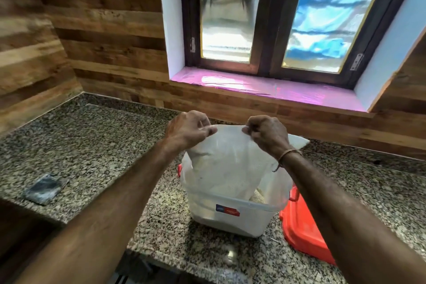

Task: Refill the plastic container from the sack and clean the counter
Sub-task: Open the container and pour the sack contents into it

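Observation:
A white woven sack hangs upside down with its lower end inside a clear plastic container on the speckled granite counter. My left hand pinches the sack's upper left corner. My right hand pinches its upper right corner. Both hands hold the sack up above the container. Pale grain shows inside the container beside the sack. The container carries a red and blue label and has red clips at its sides.
The container's red lid lies on the counter to its right. A small dark wrapper lies at the left. Wood-panelled walls enclose the corner, with a window and a pink sill behind. The counter's front edge is close to me.

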A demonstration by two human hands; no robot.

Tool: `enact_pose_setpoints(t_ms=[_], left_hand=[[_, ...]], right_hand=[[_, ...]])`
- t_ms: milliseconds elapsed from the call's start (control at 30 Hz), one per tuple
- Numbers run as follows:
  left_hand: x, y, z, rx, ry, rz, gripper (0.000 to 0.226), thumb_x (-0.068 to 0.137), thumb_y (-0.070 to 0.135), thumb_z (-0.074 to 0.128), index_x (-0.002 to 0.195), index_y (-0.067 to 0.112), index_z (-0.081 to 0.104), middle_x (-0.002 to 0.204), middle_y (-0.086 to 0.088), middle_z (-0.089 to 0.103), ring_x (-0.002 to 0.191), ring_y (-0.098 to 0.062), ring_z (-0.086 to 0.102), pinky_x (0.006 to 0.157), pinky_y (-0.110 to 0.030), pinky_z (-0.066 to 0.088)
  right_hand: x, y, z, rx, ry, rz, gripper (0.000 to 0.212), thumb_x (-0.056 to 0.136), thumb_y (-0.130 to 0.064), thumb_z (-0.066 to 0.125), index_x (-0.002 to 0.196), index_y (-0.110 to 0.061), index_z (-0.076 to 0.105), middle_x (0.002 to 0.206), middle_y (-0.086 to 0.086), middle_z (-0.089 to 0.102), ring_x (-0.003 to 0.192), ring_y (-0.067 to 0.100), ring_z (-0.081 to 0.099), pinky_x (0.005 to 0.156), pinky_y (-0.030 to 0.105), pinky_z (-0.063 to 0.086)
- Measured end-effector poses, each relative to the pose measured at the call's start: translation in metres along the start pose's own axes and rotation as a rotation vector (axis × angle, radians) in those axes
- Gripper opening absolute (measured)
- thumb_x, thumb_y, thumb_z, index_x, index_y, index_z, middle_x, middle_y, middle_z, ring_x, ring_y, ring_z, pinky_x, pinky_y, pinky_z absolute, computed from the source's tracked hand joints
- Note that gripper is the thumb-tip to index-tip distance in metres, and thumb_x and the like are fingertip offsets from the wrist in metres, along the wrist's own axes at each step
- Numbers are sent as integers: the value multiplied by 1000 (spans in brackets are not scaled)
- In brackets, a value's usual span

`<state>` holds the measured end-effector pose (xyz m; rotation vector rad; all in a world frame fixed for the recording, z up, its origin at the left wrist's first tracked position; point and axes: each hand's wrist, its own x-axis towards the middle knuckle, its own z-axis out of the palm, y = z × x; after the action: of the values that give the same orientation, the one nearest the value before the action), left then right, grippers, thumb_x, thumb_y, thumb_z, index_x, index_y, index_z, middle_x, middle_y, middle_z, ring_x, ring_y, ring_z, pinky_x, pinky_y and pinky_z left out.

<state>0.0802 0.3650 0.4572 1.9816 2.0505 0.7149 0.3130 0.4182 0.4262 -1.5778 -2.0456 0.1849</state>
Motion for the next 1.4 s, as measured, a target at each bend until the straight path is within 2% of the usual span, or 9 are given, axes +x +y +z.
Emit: enact_pose_setpoints(t_ms=[167,300,500,600,700,900,1067,1233,1400], left_hand=[[-14,-28,5,-388,48,-31,20,80,46,81,88,28,78,86,11,76,85,-13,73,74,-45,63],[-14,-14,23,-166,231,93,4,87,29,78,88,28,74,87,12,75,84,-16,71,72,-40,59],[-3,-7,29,281,320,420,81,88,16,66,160,19,30,166,-9,30,150,-30,34,113,-60,33],[-8,-16,33,327,141,529,56,88,27,74,142,24,58,156,-4,49,139,-26,52,113,-59,39],[-14,-25,33,314,278,570,43,82,26,82,124,22,71,131,0,70,117,-26,68,107,-54,45],[-16,-34,27,-488,191,44,58,80,25,85,133,24,62,119,5,63,97,-19,68,81,-39,61],[-18,-44,38,-1077,0,-121,27,81,5,83,106,3,72,100,-11,77,88,-22,73,74,-33,60],[-17,-43,41,-1203,60,-238,25,80,-5,77,102,3,67,86,-7,72,70,-15,67,56,-24,54],[-16,-32,42,-1180,34,-148,26,81,-1,76,103,11,70,91,-8,74,75,-18,70,59,-30,57]], right_hand=[[9,1,-7,60,-97,61,16,88,-44,73,83,-29,70,85,-11,72,86,15,68,66,27,45],[2,-12,-2,-11,-113,-29,17,88,-40,75,103,-32,76,94,-12,73,92,12,68,70,29,48],[6,-5,0,94,34,33,11,83,-30,82,93,-26,78,89,-7,77,88,16,72,71,31,54],[7,-1,0,134,67,48,15,81,-28,84,95,-28,79,94,-6,79,90,15,72,77,35,59],[7,4,3,139,92,52,13,82,-28,83,94,-29,80,95,-6,79,90,12,72,75,31,58],[15,8,-7,177,71,59,13,84,-31,82,97,-29,80,88,-7,74,82,10,66,66,25,48],[13,16,-14,179,-14,21,15,81,-39,82,89,-26,79,76,-13,70,72,7,63,62,25,44],[0,51,-30,122,-216,98,57,66,-65,84,106,-26,77,98,-17,67,96,7,62,89,32,51],[-3,69,-50,232,-203,108,40,73,-47,87,66,-16,63,56,-12,54,59,8,47,59,28,37]])
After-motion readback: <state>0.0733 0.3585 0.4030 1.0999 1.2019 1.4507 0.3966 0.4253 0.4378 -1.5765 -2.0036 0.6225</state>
